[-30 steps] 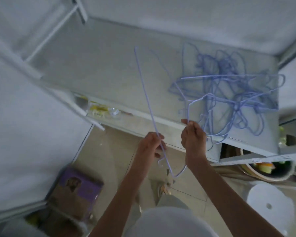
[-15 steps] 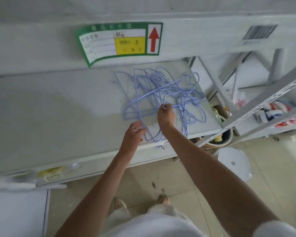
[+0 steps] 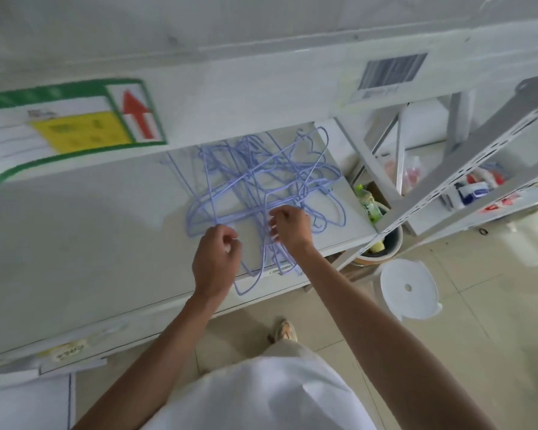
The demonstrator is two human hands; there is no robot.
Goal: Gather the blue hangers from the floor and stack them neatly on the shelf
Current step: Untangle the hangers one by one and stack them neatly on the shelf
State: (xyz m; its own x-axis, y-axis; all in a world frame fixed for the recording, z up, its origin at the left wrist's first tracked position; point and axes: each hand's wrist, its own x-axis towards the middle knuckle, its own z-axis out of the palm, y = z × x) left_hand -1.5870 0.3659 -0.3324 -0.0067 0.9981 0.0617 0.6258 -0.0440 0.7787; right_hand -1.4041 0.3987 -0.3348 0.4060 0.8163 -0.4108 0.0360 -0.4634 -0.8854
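A tangled pile of several thin blue wire hangers (image 3: 261, 178) lies on the white shelf (image 3: 90, 243), toward its right end. A few hanger ends hang over the shelf's front edge. My left hand (image 3: 216, 259) is at the pile's near left side, its fingers curled and pinching a blue wire. My right hand (image 3: 289, 226) is over the pile's near middle, fingers curled around hanger wires. Both forearms reach up from the bottom of the head view.
A green-bordered label with a red arrow (image 3: 75, 125) is stuck on the shelf beam above. Right of the shelf stand a slotted grey upright (image 3: 466, 169), a bucket holding a green bottle (image 3: 368, 206), and a white stool (image 3: 409, 290) on the tiled floor.
A second ago both hands held one hanger up in front of the shelf. It now lies in the pile, and both hands have moved to the pile's near edge.
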